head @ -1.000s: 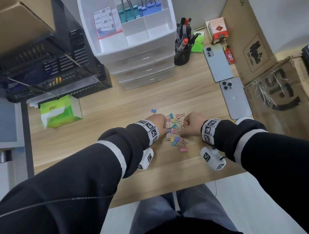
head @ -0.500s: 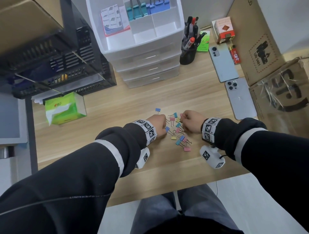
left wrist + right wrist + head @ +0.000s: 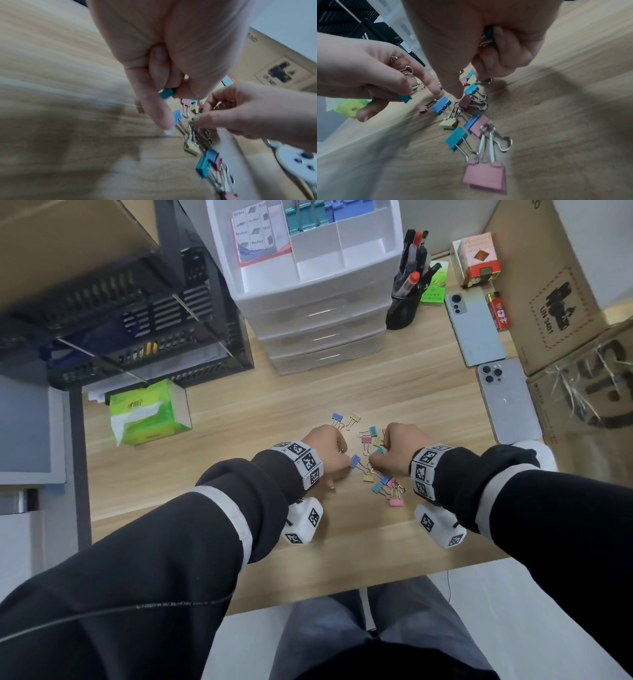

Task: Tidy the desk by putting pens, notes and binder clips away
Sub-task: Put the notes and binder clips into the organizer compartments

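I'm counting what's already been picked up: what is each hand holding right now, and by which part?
The left hand holds binder clips bunched in its curled fingers, wire handles poking out. The right hand holds clips too; the grip point is hidden.

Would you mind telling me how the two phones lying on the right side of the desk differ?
The farther phone is pale blue-green with a small camera block in one corner; the nearer phone is silver-grey with a larger cluster of three lenses. The farther one lies beside a red lighter; the nearer one lies against a cardboard box. Both lie face down on the desk.
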Available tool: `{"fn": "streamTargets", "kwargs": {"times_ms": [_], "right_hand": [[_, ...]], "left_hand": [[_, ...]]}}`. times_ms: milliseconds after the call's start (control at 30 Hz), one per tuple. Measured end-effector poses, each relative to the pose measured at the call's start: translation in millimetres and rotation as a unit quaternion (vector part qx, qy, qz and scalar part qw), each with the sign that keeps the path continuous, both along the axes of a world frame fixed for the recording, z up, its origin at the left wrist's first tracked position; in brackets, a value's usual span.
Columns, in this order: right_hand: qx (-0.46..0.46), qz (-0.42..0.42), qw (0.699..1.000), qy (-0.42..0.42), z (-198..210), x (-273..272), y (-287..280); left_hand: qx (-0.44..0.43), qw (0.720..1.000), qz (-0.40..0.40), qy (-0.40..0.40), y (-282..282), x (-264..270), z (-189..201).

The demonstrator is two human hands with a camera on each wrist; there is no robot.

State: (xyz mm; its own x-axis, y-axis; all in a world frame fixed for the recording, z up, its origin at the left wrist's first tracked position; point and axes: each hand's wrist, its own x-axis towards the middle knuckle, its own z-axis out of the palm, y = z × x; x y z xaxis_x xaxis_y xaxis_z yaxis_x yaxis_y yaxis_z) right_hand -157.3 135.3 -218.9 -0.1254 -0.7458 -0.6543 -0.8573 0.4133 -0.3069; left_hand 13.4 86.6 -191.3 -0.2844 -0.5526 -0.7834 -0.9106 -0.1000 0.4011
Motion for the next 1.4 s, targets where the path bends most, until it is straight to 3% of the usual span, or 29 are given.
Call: {"fn": "streamTargets", "kwargs": {"times_ms": [167,367,533,633,767,900,1000,1100,1233,1333,1400], "right_hand": [[-0.012,0.025,0.999,0.027,0.6,4.4,-2.6],[-0.004,0.027,0.999,0.025,2.1,10.4,-4.1],[-0.011,-0.049,0.996,-0.073,3.6,11.2,-5.1],[0.032,-0.173,0.962,-0.209,8.2,8.2,-8.4],[0.083,-0.293,0.886,-0.349,17.1,1.7,-15.0],[0.173,-0.356,0.788,-0.472,18.5,-3.2,-19.5],[0.216,-0.368,0.733,-0.529,21.3,-3.7,-20.5],[0.231,-0.379,0.711,-0.545,17.3,-4.0,-22.1],[0.230,-0.373,0.741,-0.510,15.2,-8.2,-25.0],[0.221,-0.416,0.723,-0.506,17.9,-10.5,-27.4],[0.218,-0.421,0.732,-0.489,17.9,-11.8,-28.7]], "left_hand": [[0.020,0.996,0.086,0.018,1.3,7.4,5.6],[0.015,0.993,0.114,0.026,1.0,14.3,1.5],[0.006,0.995,0.098,0.028,-0.8,17.4,-1.7],[-0.008,0.996,0.082,0.034,-5.2,20.3,-4.2],[0.000,0.993,0.106,0.041,-10.2,19.1,-4.5],[0.022,0.991,0.121,0.042,-10.6,17.8,-2.8],[0.040,0.993,0.108,0.011,-11.6,16.0,-0.4],[0.047,0.996,0.077,-0.018,-11.8,14.5,-3.8],[0.028,0.997,0.073,-0.028,-13.4,13.2,-2.3],[0.015,0.997,0.061,-0.039,-16.5,11.0,3.7],[0.030,0.997,0.048,-0.049,-19.4,8.9,4.1]]}}
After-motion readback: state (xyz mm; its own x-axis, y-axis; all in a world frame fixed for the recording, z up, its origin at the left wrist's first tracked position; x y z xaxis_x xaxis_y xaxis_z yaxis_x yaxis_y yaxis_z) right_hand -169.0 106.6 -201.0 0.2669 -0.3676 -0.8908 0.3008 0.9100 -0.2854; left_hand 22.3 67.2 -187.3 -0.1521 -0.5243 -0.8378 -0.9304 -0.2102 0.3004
